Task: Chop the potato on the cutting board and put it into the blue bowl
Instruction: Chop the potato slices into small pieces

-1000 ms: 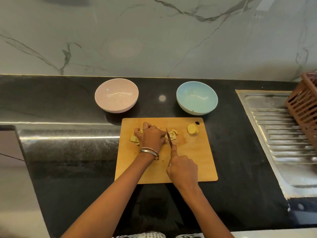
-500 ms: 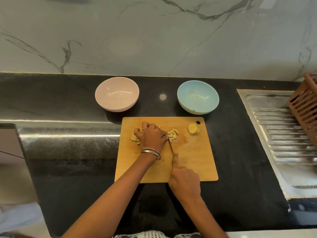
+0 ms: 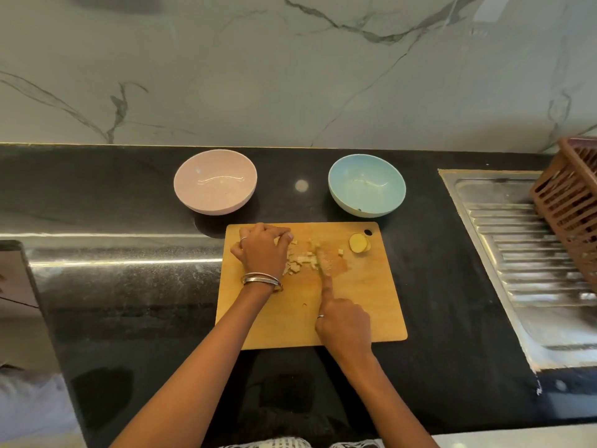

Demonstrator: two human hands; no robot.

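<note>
On the wooden cutting board [image 3: 361,302], small potato cubes [image 3: 302,261] lie in a loose pile near the middle. A round potato end piece [image 3: 359,243] sits by the board's hanging hole. My left hand [image 3: 263,250] is at the board's far left with fingers curled over potato pieces beneath it. My right hand [image 3: 342,321] grips a knife [image 3: 319,263], forefinger stretched along the blade, whose tip is among the cubes. The blue bowl [image 3: 367,185] stands behind the board on the right and looks empty.
A pink bowl [image 3: 215,181] stands behind the board's left corner. A steel sink drainboard [image 3: 529,253] fills the right side, with a brown plastic basket [image 3: 571,205] over it. The black counter [image 3: 129,286] ends at a marble wall behind.
My left hand has slid left and away from the blade, uncovering cut cubes. The knife has moved forward among the pieces. More loose cubes now lie spread on the board.
</note>
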